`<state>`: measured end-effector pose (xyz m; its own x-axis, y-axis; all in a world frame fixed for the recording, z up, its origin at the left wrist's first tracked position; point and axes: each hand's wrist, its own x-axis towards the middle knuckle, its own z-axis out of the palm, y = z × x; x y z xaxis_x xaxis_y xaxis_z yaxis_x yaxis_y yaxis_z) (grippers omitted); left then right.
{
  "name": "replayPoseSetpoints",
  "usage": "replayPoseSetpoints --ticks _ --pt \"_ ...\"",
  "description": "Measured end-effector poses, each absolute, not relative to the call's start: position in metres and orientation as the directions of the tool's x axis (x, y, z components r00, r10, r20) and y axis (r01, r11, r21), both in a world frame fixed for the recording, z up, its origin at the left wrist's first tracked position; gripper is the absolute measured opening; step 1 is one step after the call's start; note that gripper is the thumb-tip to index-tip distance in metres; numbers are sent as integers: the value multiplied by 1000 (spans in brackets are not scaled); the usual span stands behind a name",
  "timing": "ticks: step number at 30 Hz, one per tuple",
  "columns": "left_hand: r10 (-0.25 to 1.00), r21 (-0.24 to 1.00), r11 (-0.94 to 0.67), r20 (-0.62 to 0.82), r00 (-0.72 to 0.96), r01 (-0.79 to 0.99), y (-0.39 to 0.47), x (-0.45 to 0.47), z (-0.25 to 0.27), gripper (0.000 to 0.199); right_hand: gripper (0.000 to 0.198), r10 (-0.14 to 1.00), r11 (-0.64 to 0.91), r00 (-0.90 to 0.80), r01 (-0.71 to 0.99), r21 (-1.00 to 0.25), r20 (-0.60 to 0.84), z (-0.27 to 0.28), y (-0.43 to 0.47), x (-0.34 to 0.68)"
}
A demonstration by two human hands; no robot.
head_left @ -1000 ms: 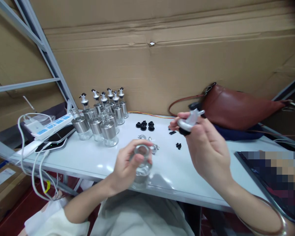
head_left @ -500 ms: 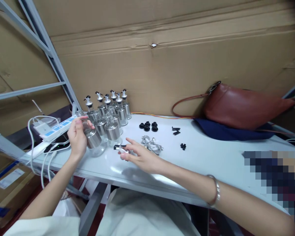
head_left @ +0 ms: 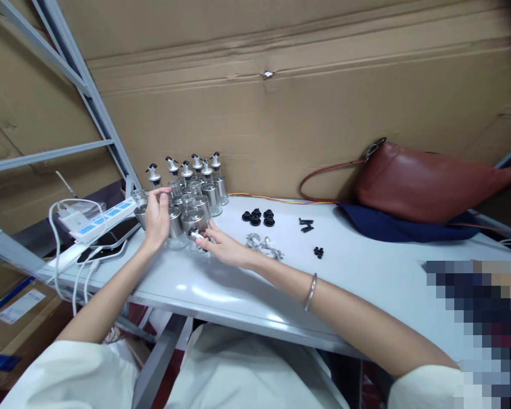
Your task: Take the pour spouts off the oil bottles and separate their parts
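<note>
My left hand (head_left: 157,220) is closed at the neck of a glass bottle (head_left: 175,227) with a metal sleeve; the palm hides part of its grip. My right hand (head_left: 221,244) pinches a silver-and-black pourer spout (head_left: 196,234), held in front of another sleeved bottle (head_left: 193,218). Behind both hands stand several bottles fitted with pourer spouts (head_left: 206,167). One more bottle (head_left: 140,213) shows left of my left hand.
Black stoppers (head_left: 258,217), silver spout parts (head_left: 264,246), black levers (head_left: 306,224) and tiny black pieces (head_left: 318,252) lie on the white table (head_left: 247,301). A brown bag (head_left: 421,182) rests on dark blue cloth (head_left: 400,227). A power strip (head_left: 106,218) and phone (head_left: 118,232) are left.
My left hand has moved right and slightly down among the bottles. My right hand has carried the pourer spout left and up, closer to the bottles.
</note>
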<state>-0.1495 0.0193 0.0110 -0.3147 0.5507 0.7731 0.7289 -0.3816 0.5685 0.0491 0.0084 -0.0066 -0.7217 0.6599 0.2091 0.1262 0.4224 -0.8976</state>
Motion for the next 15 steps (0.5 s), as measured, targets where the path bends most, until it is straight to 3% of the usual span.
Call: replayPoseSetpoints --ticks 5,11,15 --pt "480 492 -361 826 -294 792 23 -149 11 31 24 635 476 -712 55 -878 300 -12 9 44" --pt "404 411 -348 877 -261 842 22 -149 9 28 23 778 421 -554 113 -900 295 -5 -7 62" --pt "239 359 -424 930 -280 831 11 -132 13 30 25 800 481 -475 144 -865 366 10 -18 96"
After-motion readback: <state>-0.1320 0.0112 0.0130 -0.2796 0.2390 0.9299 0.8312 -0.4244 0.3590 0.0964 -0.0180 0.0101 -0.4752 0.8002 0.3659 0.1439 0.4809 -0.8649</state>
